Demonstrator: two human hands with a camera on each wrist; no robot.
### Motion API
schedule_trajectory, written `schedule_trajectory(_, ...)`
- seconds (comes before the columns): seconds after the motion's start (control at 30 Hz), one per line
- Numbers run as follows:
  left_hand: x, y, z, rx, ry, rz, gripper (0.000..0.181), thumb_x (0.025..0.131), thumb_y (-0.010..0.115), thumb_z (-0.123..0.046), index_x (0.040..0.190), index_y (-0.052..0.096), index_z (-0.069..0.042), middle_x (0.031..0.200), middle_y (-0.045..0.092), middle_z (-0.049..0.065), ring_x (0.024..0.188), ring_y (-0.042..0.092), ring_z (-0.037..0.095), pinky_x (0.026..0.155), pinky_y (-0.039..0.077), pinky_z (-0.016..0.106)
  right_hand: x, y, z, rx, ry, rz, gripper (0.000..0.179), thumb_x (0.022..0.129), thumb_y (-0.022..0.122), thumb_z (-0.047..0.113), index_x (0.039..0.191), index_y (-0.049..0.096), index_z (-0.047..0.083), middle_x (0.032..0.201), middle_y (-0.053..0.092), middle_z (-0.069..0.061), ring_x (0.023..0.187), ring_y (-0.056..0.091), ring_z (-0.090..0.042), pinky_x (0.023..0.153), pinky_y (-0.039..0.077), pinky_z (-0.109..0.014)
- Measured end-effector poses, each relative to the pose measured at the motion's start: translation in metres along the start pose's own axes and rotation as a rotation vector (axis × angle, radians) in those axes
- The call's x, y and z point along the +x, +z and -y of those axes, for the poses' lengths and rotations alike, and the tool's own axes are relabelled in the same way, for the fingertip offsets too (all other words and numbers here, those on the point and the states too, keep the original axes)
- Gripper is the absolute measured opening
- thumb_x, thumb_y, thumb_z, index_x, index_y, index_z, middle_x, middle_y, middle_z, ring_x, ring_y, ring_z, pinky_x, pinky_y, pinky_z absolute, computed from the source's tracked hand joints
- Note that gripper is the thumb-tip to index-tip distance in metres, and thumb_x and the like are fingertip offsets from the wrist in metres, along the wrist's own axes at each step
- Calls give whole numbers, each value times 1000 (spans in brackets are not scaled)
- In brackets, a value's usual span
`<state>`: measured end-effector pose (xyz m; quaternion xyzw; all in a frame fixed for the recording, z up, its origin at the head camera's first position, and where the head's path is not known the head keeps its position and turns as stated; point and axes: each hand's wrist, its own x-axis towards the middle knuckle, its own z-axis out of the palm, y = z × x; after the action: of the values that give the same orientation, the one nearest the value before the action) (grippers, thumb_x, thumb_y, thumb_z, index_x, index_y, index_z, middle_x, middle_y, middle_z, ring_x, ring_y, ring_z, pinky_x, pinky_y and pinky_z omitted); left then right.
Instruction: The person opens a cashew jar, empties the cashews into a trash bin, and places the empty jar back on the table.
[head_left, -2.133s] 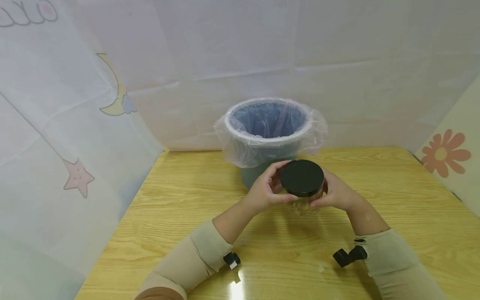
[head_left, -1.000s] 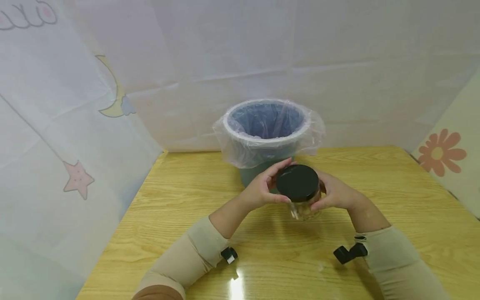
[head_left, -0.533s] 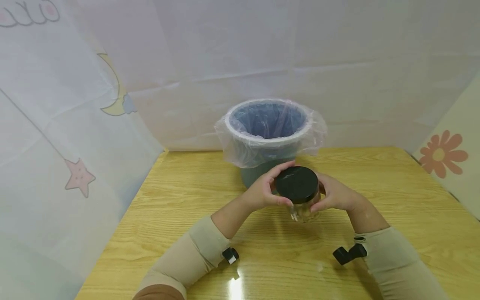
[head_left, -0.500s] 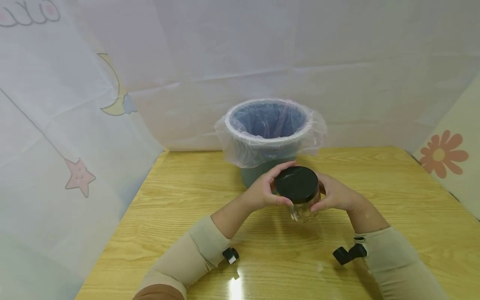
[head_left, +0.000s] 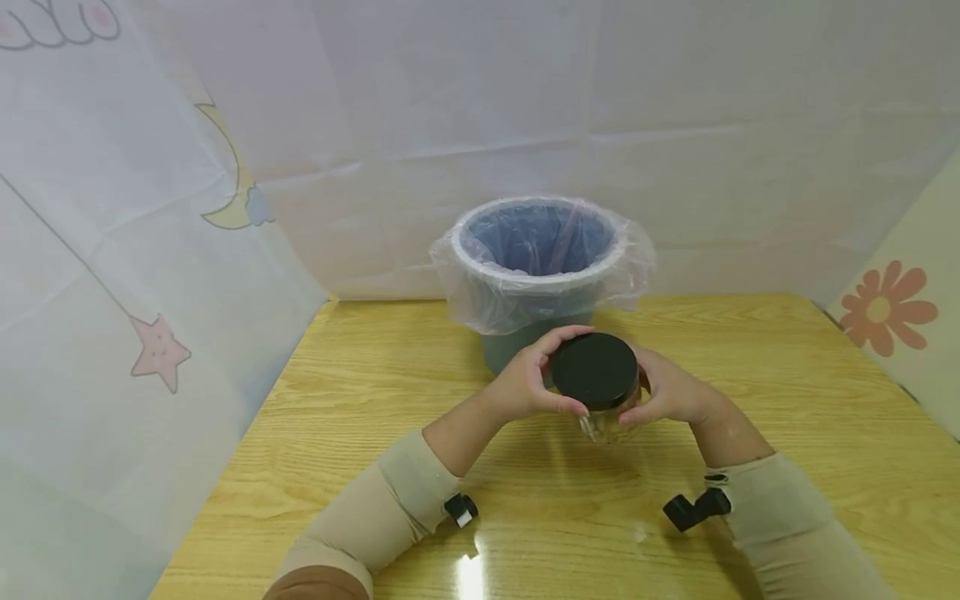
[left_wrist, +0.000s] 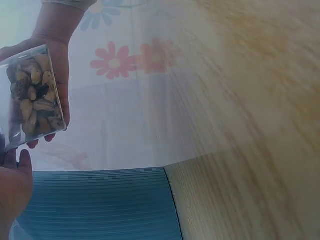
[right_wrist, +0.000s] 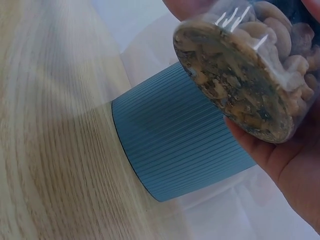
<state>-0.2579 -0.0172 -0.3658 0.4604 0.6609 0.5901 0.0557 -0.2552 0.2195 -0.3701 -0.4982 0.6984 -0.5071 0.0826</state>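
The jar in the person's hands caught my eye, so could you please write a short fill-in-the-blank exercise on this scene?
1. The lid on the jar is ____ in colour.
2. The number of jars held by the left hand and the right hand together is ____.
3. The bin stands with its open mouth facing ____.
4. In the head view, the printed pink shape below a thin line is a ____.
Missing words: black; one; upward; star.
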Motion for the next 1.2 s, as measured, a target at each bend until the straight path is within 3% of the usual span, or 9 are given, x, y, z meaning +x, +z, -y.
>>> schedule_trajectory(0.23, 0, 0, 0, 7, 18, -19, 91, 61, 79, 11, 138, 34, -6, 134, 44, 10, 118, 46, 12, 96, 41, 30, 2, 0, -4, -38, -60, 1, 81, 74, 76, 13, 136, 28, -7, 132, 44, -3, 114, 47, -14, 87, 44, -27)
schedule_trajectory(0.37, 0, 0, -1, 17, 13, -21, 91, 61, 79, 10, 139, 34, -7, 133, 44, 9, 117, 47, 11, 96, 41, 29, 2, 0, -4, -43, -53, -9, 79, 73, 76, 12, 135, 30, -6, 130, 46, 0, 109, 49, -12, 79, 47, -27)
schedule_trajectory(0.43, 0, 1, -4, 26, 9, -24, 91, 61, 79, 11, 138, 34, -6, 134, 44, 9, 117, 47, 11, 95, 41, 29, 2, 0, -4, -24, -52, -5, 78, 73, 76, 11, 134, 31, -6, 127, 47, 1, 97, 54, -10, 67, 50, -27)
schedule_trajectory(0.6, -1, 2, -21, 37, 11, -35, 88, 61, 77, 13, 137, 33, 1, 133, 43, 17, 116, 48, 14, 95, 41, 28, 2, 1, -3, 15, -48, 1, 77, 73, 74, 5, 134, 29, -7, 123, 48, 0, 80, 57, -9, 56, 50, -29)
schedule_trajectory(0.73, -2, 4, -32, 52, -19, -56, 86, 63, 76, 12, 136, 31, 5, 132, 42, 21, 114, 49, 15, 93, 42, 26, 3, 2, -3, -4, -13, -35, 78, 70, 74, -2, 135, 30, -4, 125, 48, 1, 91, 57, -12, 57, 51, -31)
schedule_trajectory(0.97, -3, 6, -30, 30, -53, -64, 84, 67, 74, 11, 138, 31, 2, 133, 40, 21, 115, 49, 19, 93, 43, 26, 2, 3, -4, -32, 12, -59, 79, 67, 74, -7, 134, 32, -4, 126, 47, 0, 95, 56, -13, 61, 52, -32)
schedule_trajectory(1.03, -4, 5, -28, 26, -50, -66, 83, 69, 75, 6, 138, 30, 0, 134, 40, 22, 116, 48, 22, 94, 43, 28, 3, 3, -4, -60, 15, -74, 81, 66, 75, -5, 135, 31, -3, 128, 46, -1, 104, 52, -13, 67, 51, -31)
schedule_trajectory(1.13, -4, 4, -28, 31, -51, -67, 84, 74, 76, -22, 139, 29, 0, 133, 40, 23, 116, 48, 27, 94, 43, 32, 4, 3, -4, -100, 39, -98, 83, 66, 76, -2, 136, 32, 0, 130, 44, -3, 114, 47, -12, 78, 48, -27)
schedule_trajectory(1.2, -5, 4, -28, 36, -56, -74, 92, 71, 73, -42, 139, 28, 1, 133, 40, 23, 115, 48, 30, 94, 43, 36, 4, 4, -4, -119, 57, -116, 86, 66, 77, -2, 138, 31, 2, 133, 42, -3, 118, 44, -12, 87, 43, -25)
